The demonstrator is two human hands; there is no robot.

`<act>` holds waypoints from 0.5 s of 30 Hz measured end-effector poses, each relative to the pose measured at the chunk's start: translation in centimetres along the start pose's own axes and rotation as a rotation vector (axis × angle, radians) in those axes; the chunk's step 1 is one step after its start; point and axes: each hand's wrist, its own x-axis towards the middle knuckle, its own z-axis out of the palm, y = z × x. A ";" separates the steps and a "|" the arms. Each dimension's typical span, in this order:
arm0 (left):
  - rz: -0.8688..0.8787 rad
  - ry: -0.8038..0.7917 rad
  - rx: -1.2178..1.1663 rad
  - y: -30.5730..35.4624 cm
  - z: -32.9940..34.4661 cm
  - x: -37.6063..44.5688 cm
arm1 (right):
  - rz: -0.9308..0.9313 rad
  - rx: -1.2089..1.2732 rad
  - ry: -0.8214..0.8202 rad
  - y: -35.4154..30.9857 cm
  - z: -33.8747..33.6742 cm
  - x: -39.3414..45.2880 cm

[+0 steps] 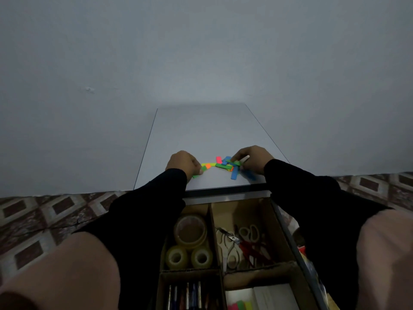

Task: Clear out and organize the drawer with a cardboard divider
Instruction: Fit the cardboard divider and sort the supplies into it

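Cabinet top [201, 135] pale and smooth, butted against a plain grey-white wall [201, 52]; light is dim. Patterned floor [44, 215] of brown and cream diamonds shows on both sides.

I see both arms in black sleeves [145, 211] reaching over the open drawer [288, 238] to the near edge of the top. Left hand [183, 163] is curled, fingertips pressing a green slip at the left end of a row of coloured paper strips [225, 165]. Right hand [253, 159] has its fingers down on the heap of green, blue and pink strips at the right end; whether it pinches one or only presses, I cannot tell.

Drawer sits directly below the top, pulled toward me, split by the cardboard divider [212, 233] into compartments. Far left compartment: three rolls of clear tape [190, 231], one large behind two small. Far right: scissors [243, 242], red-handled and pale-handled, tangled together. Near left: pens [190, 294] lying side by side. Near right: white pad [274, 296] beside neon sticky tabs [239, 305].

No readable writing or brand marks anywhere; too dark and too small.
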 end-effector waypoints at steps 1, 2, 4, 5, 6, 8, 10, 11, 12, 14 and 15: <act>-0.015 0.003 -0.070 -0.3 -0.1 -0.1 | 0.003 0.035 0.032 -0.1 0.0 0.2; -0.022 0.004 -0.129 -0.5 -0.1 -0.2 | 0.010 0.076 0.067 -0.2 0.0 0.3; -0.011 -0.005 -0.192 -0.4 -0.1 -0.5 | 0.026 0.132 0.110 -0.5 0.2 0.6; -0.001 -0.011 -0.201 -0.4 -0.2 -0.6 | 0.030 0.126 0.110 -0.7 0.4 0.8; 0.013 -0.017 -0.200 -0.3 -0.2 -0.6 | 0.031 0.097 0.100 -0.9 0.6 1.0; 0.048 -0.031 -0.183 -0.3 -0.3 -0.8 | 0.038 0.022 0.072 -1.4 1.0 1.2; 0.087 -0.037 -0.159 -0.2 -0.4 -1.0 | 0.041 -0.003 0.069 -1.6 1.3 1.5; 0.105 -0.039 -0.154 -0.1 -0.4 -1.0 | 0.046 0.006 0.079 -1.6 1.3 1.6; 0.120 -0.044 -0.152 0.0 -0.4 -1.1 | 0.050 0.015 0.093 -1.6 1.4 1.7; 0.139 -0.065 -0.116 0.3 -0.5 -1.0 | 0.052 0.017 0.128 -1.6 1.3 1.7; 0.146 -0.074 -0.087 0.4 -0.4 -0.9 | 0.052 0.018 0.140 -1.5 1.3 1.8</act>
